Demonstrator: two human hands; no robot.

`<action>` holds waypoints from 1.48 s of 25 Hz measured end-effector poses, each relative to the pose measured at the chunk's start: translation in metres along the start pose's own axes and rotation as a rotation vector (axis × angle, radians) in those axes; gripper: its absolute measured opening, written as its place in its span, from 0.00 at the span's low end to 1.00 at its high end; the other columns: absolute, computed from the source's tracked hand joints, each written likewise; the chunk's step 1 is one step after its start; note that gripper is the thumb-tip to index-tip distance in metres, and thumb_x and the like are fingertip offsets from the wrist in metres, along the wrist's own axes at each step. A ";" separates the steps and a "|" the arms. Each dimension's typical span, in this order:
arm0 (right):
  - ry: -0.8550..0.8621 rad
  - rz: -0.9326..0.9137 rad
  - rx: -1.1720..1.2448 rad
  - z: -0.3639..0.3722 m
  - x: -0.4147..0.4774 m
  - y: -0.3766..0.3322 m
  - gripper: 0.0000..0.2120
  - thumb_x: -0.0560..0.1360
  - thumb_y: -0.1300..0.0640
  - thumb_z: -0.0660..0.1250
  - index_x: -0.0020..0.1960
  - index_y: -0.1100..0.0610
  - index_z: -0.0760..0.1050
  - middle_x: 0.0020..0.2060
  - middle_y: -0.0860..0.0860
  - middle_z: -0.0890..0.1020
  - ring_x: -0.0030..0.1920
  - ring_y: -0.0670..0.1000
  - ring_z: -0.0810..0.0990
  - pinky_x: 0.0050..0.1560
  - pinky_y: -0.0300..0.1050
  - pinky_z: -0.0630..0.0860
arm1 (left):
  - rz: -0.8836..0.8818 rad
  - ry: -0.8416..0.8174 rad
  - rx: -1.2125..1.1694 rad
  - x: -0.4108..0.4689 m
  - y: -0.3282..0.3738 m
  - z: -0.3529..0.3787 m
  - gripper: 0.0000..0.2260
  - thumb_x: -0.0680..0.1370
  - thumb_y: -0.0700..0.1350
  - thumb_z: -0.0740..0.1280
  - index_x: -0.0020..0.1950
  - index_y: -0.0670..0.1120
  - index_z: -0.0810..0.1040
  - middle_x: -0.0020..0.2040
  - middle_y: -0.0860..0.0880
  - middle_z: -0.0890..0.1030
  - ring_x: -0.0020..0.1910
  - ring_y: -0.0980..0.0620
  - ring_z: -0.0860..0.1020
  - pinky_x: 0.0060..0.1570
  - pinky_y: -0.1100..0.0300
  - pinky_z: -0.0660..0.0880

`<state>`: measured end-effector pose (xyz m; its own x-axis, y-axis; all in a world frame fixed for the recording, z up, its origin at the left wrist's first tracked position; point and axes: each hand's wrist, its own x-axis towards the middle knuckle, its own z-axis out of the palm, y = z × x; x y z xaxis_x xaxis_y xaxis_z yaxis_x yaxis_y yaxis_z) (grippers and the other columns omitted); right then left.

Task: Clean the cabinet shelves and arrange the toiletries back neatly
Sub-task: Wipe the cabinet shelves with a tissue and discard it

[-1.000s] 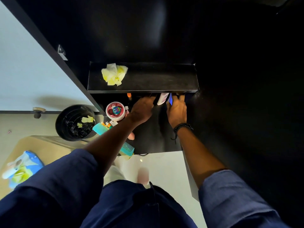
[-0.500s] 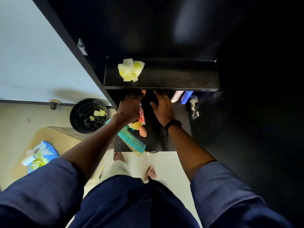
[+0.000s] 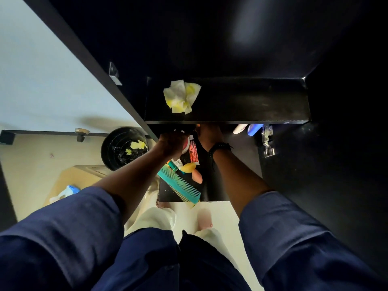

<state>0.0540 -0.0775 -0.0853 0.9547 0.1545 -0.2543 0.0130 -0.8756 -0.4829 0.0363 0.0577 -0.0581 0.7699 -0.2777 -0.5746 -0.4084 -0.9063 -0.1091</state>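
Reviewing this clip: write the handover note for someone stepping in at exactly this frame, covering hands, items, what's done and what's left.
Left hand: reaching under the upper black shelf, fingers over a round pink-rimmed jar; grip unclear.
Right hand: also under that shelf, fingers hidden.
Items: crumpled yellow-white cleaning cloth lies on the upper shelf, otherwise bare. On the lower shelf: teal plastic comb, red tube, yellow-and-pink soft items, jumbled left; white bottle and blue bottle at back right.
Done: upper shelf emptied, apparently wiped.
Left: tidy the lower shelf, restock, remove cloth.
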 end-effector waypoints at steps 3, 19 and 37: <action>0.039 0.000 0.015 0.001 -0.001 0.003 0.12 0.79 0.61 0.58 0.59 0.62 0.76 0.57 0.61 0.79 0.60 0.61 0.75 0.60 0.50 0.70 | 0.027 0.047 -0.055 0.002 -0.009 0.012 0.37 0.73 0.39 0.69 0.77 0.47 0.53 0.71 0.43 0.69 0.69 0.42 0.69 0.63 0.52 0.71; 0.251 0.244 -0.110 -0.051 -0.074 0.085 0.10 0.76 0.67 0.59 0.54 0.64 0.77 0.51 0.62 0.80 0.51 0.63 0.80 0.51 0.54 0.76 | 0.133 0.219 -0.364 0.023 0.094 -0.021 0.40 0.69 0.40 0.72 0.76 0.47 0.56 0.74 0.43 0.61 0.73 0.40 0.60 0.68 0.49 0.66; 0.156 0.243 -0.244 -0.061 -0.072 0.113 0.13 0.77 0.66 0.61 0.61 0.61 0.75 0.64 0.61 0.70 0.55 0.58 0.79 0.58 0.48 0.76 | 0.199 0.395 -0.660 0.064 0.155 -0.011 0.39 0.70 0.40 0.74 0.76 0.45 0.57 0.74 0.42 0.59 0.72 0.42 0.60 0.70 0.51 0.65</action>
<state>0.0047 -0.2153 -0.0707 0.9723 -0.1258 -0.1972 -0.1665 -0.9644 -0.2056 0.0276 -0.1043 -0.1023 0.8804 -0.4351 -0.1885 -0.2771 -0.7947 0.5401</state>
